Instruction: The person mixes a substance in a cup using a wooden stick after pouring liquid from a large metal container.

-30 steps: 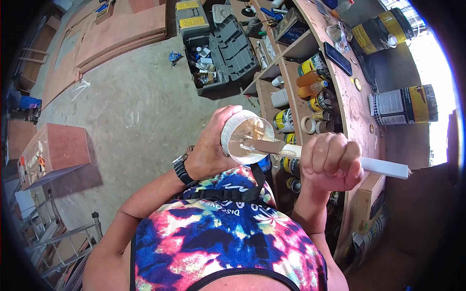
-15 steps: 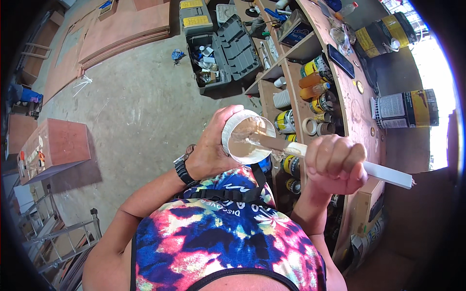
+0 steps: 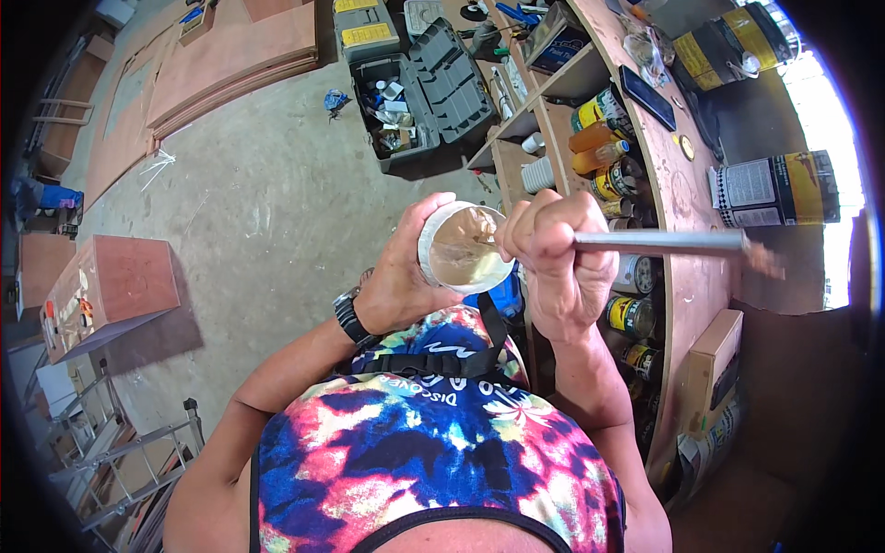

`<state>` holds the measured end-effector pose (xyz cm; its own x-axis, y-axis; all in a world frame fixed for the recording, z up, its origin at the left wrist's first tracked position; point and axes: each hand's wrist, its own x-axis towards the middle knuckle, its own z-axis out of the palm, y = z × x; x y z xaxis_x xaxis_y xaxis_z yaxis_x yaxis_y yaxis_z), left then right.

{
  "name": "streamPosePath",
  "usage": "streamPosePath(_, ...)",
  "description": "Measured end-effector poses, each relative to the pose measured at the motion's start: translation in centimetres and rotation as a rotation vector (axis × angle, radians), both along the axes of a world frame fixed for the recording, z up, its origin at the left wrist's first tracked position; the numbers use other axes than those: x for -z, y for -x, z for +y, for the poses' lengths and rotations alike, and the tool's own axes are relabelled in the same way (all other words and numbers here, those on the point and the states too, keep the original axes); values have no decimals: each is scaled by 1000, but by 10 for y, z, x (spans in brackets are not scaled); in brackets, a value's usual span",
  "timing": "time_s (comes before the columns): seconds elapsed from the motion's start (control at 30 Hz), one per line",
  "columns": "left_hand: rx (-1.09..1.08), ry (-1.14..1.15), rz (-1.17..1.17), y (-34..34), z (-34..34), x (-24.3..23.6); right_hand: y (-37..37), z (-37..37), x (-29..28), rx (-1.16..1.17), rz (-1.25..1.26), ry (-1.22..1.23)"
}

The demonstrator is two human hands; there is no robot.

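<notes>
My left hand (image 3: 398, 267) is wrapped around a white cup (image 3: 427, 251), tilted so its mouth faces up toward me. Inside lies a wet, tan-brown paste (image 3: 461, 247) smeared up the walls. My right hand (image 3: 564, 258) is closed in a fist around a flat white stir stick (image 3: 659, 241). Its free end points right and carries a ragged brown tip, blurred by motion. The other end goes into the cup, mostly hidden behind my fingers at the rim.
To the right runs a wooden workbench (image 3: 687, 276) with paint cans, bottles and a phone (image 3: 648, 98). An open black toolbox (image 3: 398, 111) sits on the floor ahead. At left are a wooden box (image 3: 134, 286), a metal ladder (image 3: 138, 452) and stacked boards (image 3: 235, 69).
My right hand has moved left and up, close to the cup rim. The stick now lies more level and hides more of its lower part. The cup has barely shifted.
</notes>
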<state>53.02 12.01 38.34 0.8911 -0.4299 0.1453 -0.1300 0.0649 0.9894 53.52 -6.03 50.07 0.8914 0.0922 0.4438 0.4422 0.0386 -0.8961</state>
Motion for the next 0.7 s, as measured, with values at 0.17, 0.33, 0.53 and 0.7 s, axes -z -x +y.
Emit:
streamPosePath(0.17, 34, 13, 55, 2, 3, 4, -2, 10, -2, 135, 243, -33)
streamPosePath(0.33, 6, 178, 167, 3, -1, 7, -6, 14, -4, 195, 445, -445)
streamPosePath(0.53, 21, 231, 289, 0, -2, 10, -2, 16, 2, 306, 517, -591)
streamPosePath(0.7, 33, 289, 334, -3, -3, -1, -1, 20, 22, 311, 365, -636)
